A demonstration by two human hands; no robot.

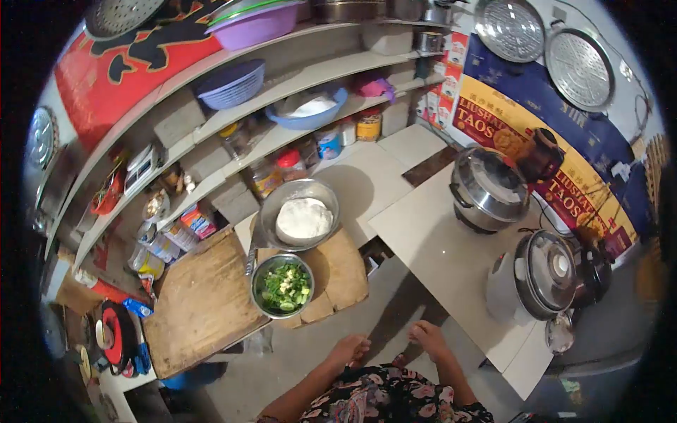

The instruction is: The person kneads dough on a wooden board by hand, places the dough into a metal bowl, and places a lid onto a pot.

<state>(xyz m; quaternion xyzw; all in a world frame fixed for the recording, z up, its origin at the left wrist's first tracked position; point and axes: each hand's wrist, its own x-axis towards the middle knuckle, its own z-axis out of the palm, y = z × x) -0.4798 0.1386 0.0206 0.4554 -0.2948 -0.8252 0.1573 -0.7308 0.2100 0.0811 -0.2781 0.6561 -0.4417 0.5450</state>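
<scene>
My left hand (349, 350) and my right hand (429, 338) are held apart in front of my body, above the floor. The fingers of both are curled in, and I see nothing in either. Ahead of my left hand, a metal bowl of chopped greens (285, 285) with pale bits on top stands on a round wooden board (342, 278). Behind it is a larger metal bowl (328, 199) holding a mound of white flour or dough (303, 220). A dark handle (251, 259) shows beside the bowls; what it belongs to is mostly hidden. My right hand is nearest the tiled counter (437, 247).
A large rectangular wooden board (204, 296) lies at left. On the right-hand counter stand a steel pot (489, 189) and a lidded cooker (539, 275). Shelves along the wall hold jars, a blue basket (231, 84) and a blue basin (307, 109). A gap separates the two counters.
</scene>
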